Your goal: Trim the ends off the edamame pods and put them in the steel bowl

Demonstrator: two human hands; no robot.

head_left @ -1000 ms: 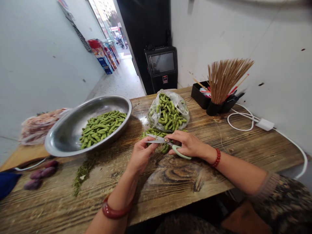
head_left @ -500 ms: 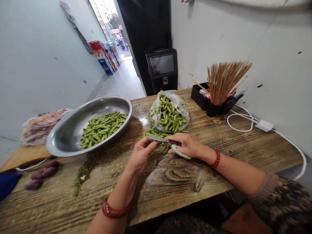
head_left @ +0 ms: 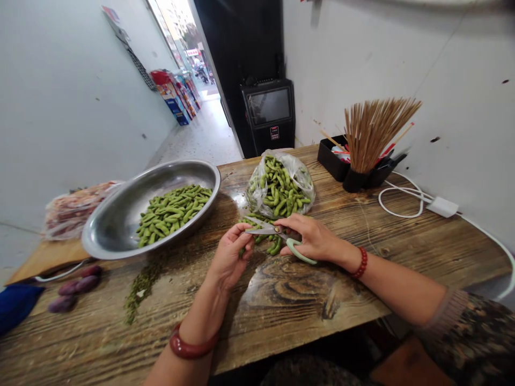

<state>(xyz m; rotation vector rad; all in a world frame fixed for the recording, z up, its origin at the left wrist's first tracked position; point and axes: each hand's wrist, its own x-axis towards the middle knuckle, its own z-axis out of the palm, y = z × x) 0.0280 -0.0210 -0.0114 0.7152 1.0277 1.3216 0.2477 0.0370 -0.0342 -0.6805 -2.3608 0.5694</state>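
Observation:
My right hand is closed round the pale green handles of a pair of scissors, whose blades are parted and point left. Their tips reach the fingers of my left hand, which is pinched on an edamame pod; only a little green of it shows. Just beyond the blades, loose edamame pods lie on the table. Behind them stands an open clear plastic bag full of more pods. To the left, a wide steel basin holds a heap of pods.
Trimmings lie in front of the basin, near several purple-red fruits or tubers. A bag of raw meat sits at far left. Black holders with bundled sticks and a white cable with adapter occupy the right of the wooden table.
The scissor blades have parted wider. My left fingers have curled in more and sit slightly lower. The whole view has shifted a little.

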